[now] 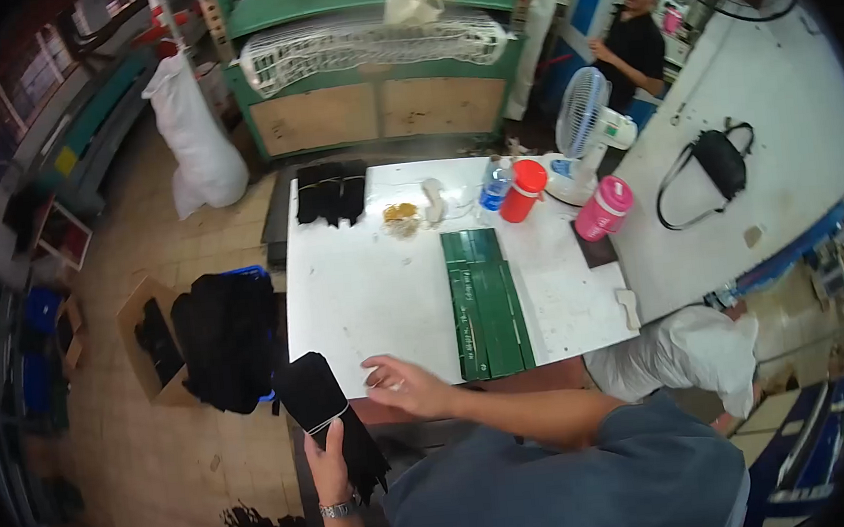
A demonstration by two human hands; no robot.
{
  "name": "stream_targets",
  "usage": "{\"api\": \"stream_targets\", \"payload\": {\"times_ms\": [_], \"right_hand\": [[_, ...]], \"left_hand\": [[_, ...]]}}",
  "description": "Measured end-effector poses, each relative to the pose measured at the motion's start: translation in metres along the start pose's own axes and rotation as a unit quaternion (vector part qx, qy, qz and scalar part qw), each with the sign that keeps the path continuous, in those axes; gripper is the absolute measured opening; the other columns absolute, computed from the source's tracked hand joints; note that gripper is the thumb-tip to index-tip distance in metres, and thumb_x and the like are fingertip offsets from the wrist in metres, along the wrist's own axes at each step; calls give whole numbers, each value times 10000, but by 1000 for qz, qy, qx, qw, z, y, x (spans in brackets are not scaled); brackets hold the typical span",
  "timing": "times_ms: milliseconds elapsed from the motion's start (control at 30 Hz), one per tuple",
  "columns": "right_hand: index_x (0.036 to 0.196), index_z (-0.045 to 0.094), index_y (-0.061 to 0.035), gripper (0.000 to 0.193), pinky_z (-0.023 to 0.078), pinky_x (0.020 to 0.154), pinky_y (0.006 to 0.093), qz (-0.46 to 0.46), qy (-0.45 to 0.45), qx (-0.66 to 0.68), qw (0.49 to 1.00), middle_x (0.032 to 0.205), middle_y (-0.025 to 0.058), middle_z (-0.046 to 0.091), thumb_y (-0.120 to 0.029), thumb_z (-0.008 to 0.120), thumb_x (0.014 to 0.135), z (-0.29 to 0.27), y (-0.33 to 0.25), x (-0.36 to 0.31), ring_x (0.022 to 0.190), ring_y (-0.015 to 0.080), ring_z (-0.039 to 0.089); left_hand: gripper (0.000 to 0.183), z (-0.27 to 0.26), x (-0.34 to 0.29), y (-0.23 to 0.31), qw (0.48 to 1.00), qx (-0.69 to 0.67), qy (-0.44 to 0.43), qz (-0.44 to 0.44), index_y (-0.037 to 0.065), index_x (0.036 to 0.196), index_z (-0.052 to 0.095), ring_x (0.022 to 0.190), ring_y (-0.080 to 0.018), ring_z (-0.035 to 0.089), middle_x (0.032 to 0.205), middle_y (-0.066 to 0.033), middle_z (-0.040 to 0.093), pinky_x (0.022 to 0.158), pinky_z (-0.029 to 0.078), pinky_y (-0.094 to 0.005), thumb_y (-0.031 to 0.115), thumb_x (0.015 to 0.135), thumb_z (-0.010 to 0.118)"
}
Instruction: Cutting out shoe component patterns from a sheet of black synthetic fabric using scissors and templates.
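My left hand, with a metal watch on its wrist, grips a bundle of black fabric pieces just off the table's front left corner. A pale band runs around the bundle near my thumb. To its right, over the front edge of the white table, is my right hand. Its fingers are curled in, and whatever they may hold is too small to make out. At the table's back left lies another stack of black fabric pieces. Small yellow bands are heaped right of that stack.
Green strips lie mid-table. Behind them stand a clear bottle, a red jar, a pink jug and a fan. Black fabric fills a blue crate at left, beside a cardboard box. Another person stands behind.
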State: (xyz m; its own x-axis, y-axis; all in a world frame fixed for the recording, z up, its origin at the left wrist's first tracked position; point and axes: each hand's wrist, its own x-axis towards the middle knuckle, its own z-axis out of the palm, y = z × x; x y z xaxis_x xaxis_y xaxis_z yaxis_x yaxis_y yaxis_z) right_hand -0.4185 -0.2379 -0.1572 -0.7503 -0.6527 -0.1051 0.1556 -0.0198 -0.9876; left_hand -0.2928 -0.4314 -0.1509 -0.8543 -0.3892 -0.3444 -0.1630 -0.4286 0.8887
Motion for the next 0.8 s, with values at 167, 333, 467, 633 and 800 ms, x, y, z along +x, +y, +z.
{"api": "stream_targets", "payload": {"times_ms": [167,333,467,633,800], "right_hand": [[1454,473,-26,608,482,1008,339,41,63,222,972,1289,68,603,-317,735,988,69,19,17,1109,149,588],[1459,511,-117,657,461,1124,439,138,-11,336,932,1382,108,599,-622,461,1043,17,29,21,1292,266,577],[1615,311,-126,819,273,1243,483,29,-153,398,904,1579,74,410,-660,489,1019,-39,57,38,1464,287,372],[1291,605,-37,596,492,1081,432,150,-49,399,903,1215,124,660,-538,676,977,-3,38,73,1179,276,625],[1246,592,-9,595,574,906,356,134,0,322,937,1060,90,656,-521,704,966,25,19,106,912,200,657]], "left_hand": [[410,25,21,23,981,174,-54,74,-14,1346,582,1035,-169,662,1188,-103,700,889,546,-326,162,995,698],[815,70,32,43,952,258,-130,105,-51,1440,492,1327,-387,527,1409,-311,521,1103,431,-493,598,960,607],[703,94,54,3,944,263,-182,80,-70,1569,303,1471,-428,337,1610,-330,285,1215,289,-440,423,1089,448],[507,22,39,49,933,259,-203,150,-42,1464,510,1295,-307,565,1445,-240,567,1105,426,-408,295,1086,530],[391,-176,16,172,927,353,-16,128,51,1253,722,1065,-189,704,1193,-118,750,968,548,-354,351,1010,664]]}}
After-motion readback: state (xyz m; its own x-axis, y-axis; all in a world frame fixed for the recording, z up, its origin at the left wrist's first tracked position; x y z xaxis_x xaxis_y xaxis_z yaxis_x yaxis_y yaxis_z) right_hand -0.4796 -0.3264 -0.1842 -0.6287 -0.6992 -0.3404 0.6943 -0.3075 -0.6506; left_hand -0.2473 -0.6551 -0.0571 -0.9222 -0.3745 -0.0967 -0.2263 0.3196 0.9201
